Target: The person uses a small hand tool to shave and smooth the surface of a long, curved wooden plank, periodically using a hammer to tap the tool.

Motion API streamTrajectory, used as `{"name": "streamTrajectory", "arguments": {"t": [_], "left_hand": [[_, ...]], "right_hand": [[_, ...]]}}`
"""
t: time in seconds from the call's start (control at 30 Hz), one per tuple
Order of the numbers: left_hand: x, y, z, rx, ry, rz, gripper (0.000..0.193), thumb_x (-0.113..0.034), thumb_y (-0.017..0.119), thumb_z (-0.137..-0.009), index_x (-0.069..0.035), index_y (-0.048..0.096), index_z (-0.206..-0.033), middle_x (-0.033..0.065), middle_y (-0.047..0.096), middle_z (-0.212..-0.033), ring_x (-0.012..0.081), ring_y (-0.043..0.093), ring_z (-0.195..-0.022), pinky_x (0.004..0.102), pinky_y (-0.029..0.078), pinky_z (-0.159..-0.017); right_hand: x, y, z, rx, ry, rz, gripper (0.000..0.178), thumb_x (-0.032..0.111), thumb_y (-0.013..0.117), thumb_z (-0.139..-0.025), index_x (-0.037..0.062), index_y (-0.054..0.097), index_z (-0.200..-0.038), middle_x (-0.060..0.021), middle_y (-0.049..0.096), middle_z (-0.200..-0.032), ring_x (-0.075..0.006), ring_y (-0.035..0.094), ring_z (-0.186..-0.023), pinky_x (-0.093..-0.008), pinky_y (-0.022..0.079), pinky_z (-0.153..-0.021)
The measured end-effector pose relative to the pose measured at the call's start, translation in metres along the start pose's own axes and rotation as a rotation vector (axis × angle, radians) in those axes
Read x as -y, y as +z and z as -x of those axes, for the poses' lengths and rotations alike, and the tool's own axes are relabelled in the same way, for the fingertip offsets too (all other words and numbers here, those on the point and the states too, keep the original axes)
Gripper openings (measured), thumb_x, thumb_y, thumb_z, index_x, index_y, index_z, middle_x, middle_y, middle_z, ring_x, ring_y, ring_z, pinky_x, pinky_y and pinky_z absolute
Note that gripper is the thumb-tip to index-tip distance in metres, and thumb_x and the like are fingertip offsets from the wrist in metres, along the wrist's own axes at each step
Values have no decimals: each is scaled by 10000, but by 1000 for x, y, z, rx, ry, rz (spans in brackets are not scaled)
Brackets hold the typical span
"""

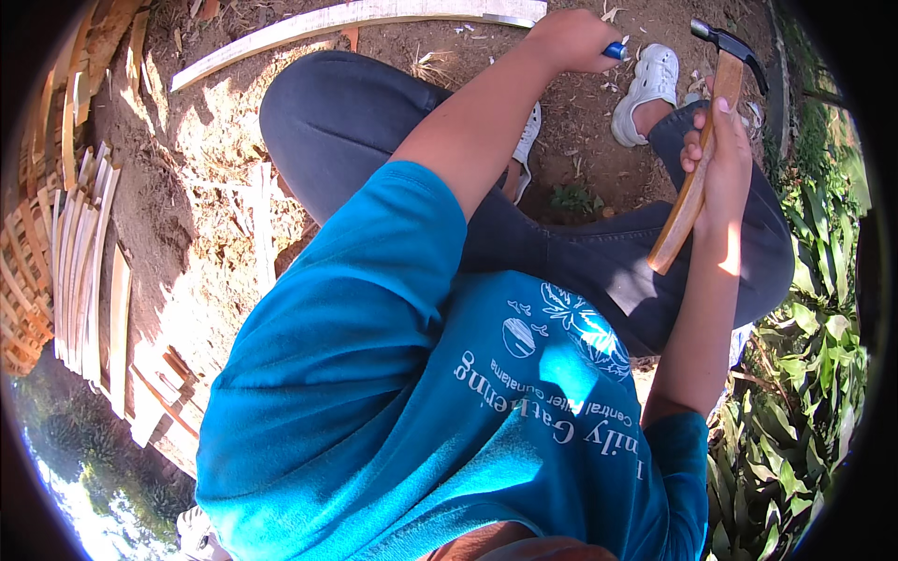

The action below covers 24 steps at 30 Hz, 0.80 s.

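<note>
My left hand is closed in a fist around a blue-handled tool. Only the handle's butt sticks out past my fingers. On the other side of the fist, a thin metal blade shows against the end of a long, pale, curved wooden strip. Whether the tool is a chisel or a knife I cannot tell. In my right hand is a claw hammer, gripped partway along its wooden handle. Its dark metal head points away from me, above my right knee.
My legs are bent on bare soil, with white clogs on my feet. Several split strips are stacked at the left, beside woven slats. Leafy plants grow close on the right. Wood shavings lie around.
</note>
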State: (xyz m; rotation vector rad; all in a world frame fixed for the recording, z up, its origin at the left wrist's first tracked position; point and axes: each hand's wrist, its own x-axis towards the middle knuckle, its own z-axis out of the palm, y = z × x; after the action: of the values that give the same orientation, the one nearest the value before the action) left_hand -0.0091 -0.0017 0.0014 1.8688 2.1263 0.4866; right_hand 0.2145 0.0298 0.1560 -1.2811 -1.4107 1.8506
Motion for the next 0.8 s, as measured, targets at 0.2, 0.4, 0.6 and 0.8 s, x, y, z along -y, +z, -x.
{"name": "streamTrajectory", "arguments": {"t": [0.2, 0.4, 0.6, 0.8], "left_hand": [[13, -25, 6, -67, 49, 230, 393, -397, 744, -917, -8, 706, -964, 253, 709, -876, 321, 739, -868, 484, 553, -794], [45, -107, 16, -361, -153, 554, 400, -363, 729, -983, -21, 604, -818, 27, 582, -659, 110, 555, -615, 307, 460, -581], [68, -159, 30, -401, -179, 821, 356, -347, 688, -1019, -116, 575, -773, -39, 580, -647, 57, 541, -566, 258, 446, -528], [73, -121, 11, -313, -112, 764, 352, -340, 707, -1001, -104, 577, -776, -56, 535, -634, 53, 503, -569, 256, 416, -521]], "right_hand": [[-9, 3, -7, 64, -38, -8, 248, 310, 589, -1069, 73, 585, -996, 0, 557, -836, -72, 529, -626, -235, 445, -523], [-3, 18, -16, 31, 1, -90, 259, 303, 617, -1055, 63, 599, -962, -10, 573, -784, -81, 555, -619, -246, 475, -571], [-12, 15, -23, 135, -71, -35, 448, 335, 593, -1068, 27, 569, -1393, 6, 565, -908, -49, 522, -680, -204, 451, -583], [-17, 11, -24, 68, 26, 18, 444, 319, 613, -1056, 18, 584, -1382, -1, 556, -919, -50, 503, -669, -213, 441, -575]]}}
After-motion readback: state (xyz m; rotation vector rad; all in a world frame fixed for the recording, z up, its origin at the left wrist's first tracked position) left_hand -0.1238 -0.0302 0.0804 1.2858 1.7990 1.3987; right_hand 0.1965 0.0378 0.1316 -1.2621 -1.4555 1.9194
